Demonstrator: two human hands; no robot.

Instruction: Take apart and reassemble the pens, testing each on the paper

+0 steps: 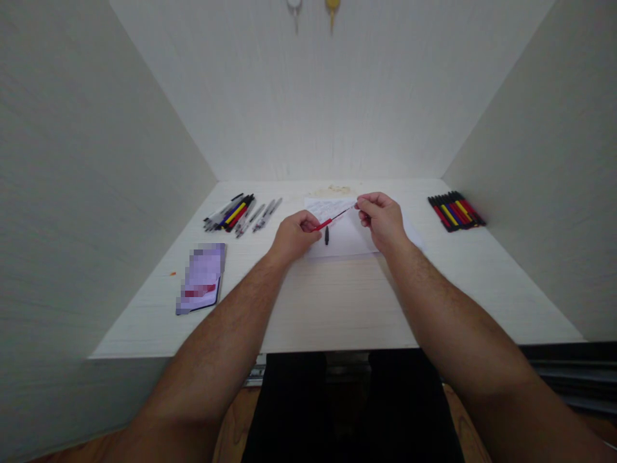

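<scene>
My left hand (299, 235) is closed on a red pen barrel (322, 225), which points up to the right. A thin refill (341, 213) runs from the barrel's far end toward my right hand (378, 215), whose thumb and fingers pinch its other end. Both hands are over white paper (347, 243) with handwriting along its upper part. A small black cap-like piece (327, 236) lies on the paper between the hands, just below the barrel.
At the left lie a pile of coloured and clear pens (236, 213) and more clear pens (268, 215). A phone (202, 278) is nearer the front left. A row of coloured pens (456, 211) lies at the right. White walls enclose the table (337, 308).
</scene>
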